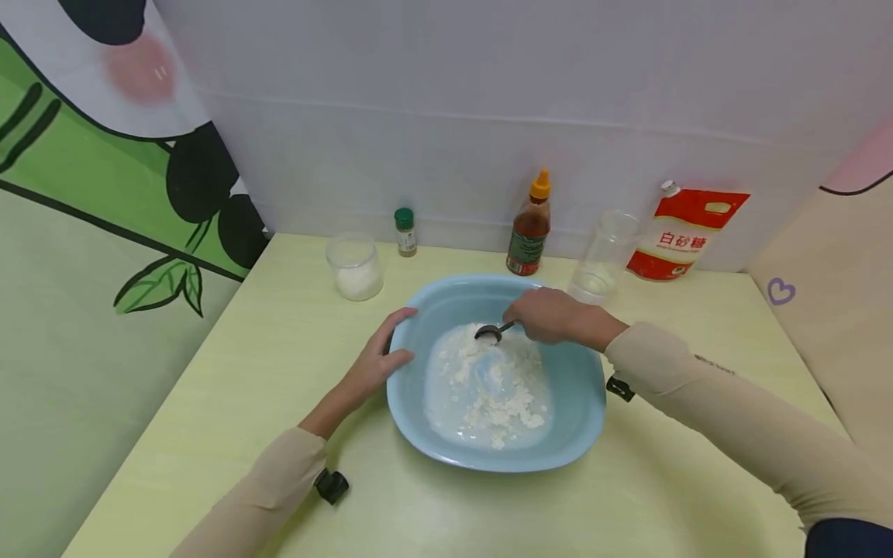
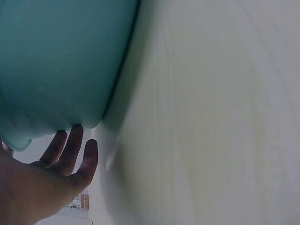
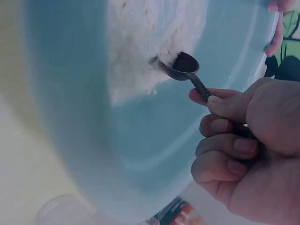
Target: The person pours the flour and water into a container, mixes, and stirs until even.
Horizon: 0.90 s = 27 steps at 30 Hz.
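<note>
A light blue plastic basin (image 1: 412, 434) stands on the table with white powder (image 1: 512, 407) and watery liquid in it. At its left side my left hand (image 1: 370, 368) holds the rim, and several fingers (image 2: 72, 150) touch the outer wall. My right hand (image 1: 551, 314) reaches over the far right part of the basin and grips a black spoon (image 1: 488, 333) by its handle. In the right wrist view the round bowl of the spoon (image 3: 185, 65) is beside the wet powder, and the fingers curl round the handle.
Behind the basin stand a glass of white grains (image 1: 358, 277), a small green-capped jar (image 1: 405, 232), a sauce bottle with an orange tip (image 1: 529, 236), a clear glass (image 1: 603, 256) and a red and white pouch (image 1: 677, 240). A curtain (image 1: 446, 147) hangs behind the table.
</note>
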Available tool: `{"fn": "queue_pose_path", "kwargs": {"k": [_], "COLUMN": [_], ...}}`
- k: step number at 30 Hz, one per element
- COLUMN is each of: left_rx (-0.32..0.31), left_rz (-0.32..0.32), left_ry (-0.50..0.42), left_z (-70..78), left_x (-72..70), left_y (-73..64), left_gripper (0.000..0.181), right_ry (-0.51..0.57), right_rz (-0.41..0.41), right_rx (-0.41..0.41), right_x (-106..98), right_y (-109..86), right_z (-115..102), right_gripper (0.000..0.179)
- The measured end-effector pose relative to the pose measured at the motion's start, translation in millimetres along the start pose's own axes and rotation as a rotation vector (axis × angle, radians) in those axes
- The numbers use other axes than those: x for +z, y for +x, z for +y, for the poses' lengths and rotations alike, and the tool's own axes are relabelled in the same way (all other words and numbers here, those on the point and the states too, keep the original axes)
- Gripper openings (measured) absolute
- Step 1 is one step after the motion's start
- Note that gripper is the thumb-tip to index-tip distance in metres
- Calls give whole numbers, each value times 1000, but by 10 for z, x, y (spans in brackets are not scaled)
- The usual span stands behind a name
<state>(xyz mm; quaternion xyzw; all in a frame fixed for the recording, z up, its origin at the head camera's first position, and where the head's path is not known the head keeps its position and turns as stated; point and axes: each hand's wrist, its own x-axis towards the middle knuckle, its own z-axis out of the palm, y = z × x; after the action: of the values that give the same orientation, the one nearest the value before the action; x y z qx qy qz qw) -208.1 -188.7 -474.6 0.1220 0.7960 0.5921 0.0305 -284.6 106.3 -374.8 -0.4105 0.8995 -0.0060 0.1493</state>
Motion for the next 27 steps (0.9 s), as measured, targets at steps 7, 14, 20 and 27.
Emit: {"fn": "queue_pose_path", "kwargs": {"k": [7, 14, 20, 27], "left_rx": [-23, -27, -23, -18], "left_rz": [6, -2, 1, -5], "left_ry": [-2, -8, -18, -19], "left_z": [-9, -8, 5, 21], "left_x": [-1, 12, 4, 9], "left_y": [-19, -26, -30, -16], "left_gripper": [67, 67, 67, 67], "right_ry": [55, 206, 116, 0], "right_rz": [-10, -238, -330, -227], "right_rx": [-125, -156, -26, 128], "right_x": [77, 102, -71, -187], "right_y": [54, -123, -285, -242], "right_z": [-240, -360, -176, 42], "right_gripper": [23, 26, 21, 20]}}
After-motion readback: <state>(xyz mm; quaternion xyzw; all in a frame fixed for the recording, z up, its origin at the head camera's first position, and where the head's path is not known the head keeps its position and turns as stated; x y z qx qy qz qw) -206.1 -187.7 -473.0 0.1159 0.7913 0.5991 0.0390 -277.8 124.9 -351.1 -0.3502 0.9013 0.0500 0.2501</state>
